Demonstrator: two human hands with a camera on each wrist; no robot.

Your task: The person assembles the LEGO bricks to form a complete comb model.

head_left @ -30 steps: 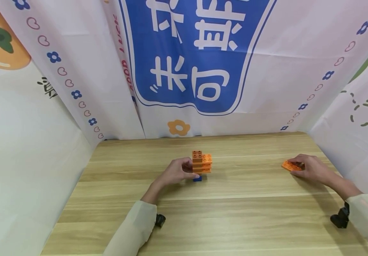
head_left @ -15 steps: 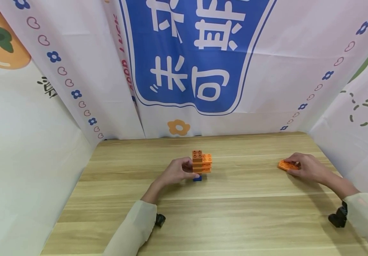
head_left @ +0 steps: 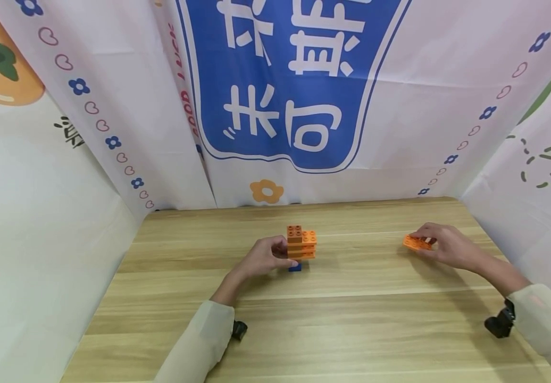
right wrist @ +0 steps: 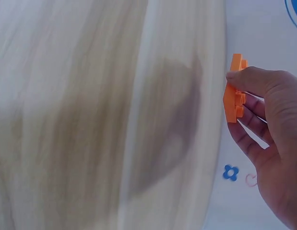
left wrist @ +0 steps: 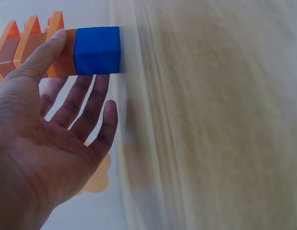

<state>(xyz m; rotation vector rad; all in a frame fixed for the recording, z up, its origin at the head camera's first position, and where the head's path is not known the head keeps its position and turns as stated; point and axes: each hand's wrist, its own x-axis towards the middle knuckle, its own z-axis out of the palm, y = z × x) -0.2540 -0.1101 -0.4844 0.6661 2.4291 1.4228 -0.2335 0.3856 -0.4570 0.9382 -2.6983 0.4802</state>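
Note:
A tower of building bricks stands on the table left of its middle. Its base is a blue brick point(left wrist: 97, 50); above it brown bricks alternate with orange plates point(head_left: 309, 238) that jut to the right. A brown brick point(head_left: 294, 233) tops the tower. My left hand point(head_left: 265, 257) grips the tower low down from the left, thumb in front and other fingers behind. On the right, my right hand point(head_left: 452, 248) pinches a loose orange studded plate point(right wrist: 231, 101) between thumb and fingers. The plate is held above the table, its studs facing up; the fingers partly cover it.
The wooden table point(head_left: 275, 330) ends at a white printed cloth point(head_left: 400, 133) hanging along its back edge, with more cloth on both sides. A small black device point(head_left: 500, 321) sits at the right wrist, another point(head_left: 239, 331) at the left.
My right hand has moved left and slightly toward the back of the table with the orange plate. The left hand and the tower have stayed in place.

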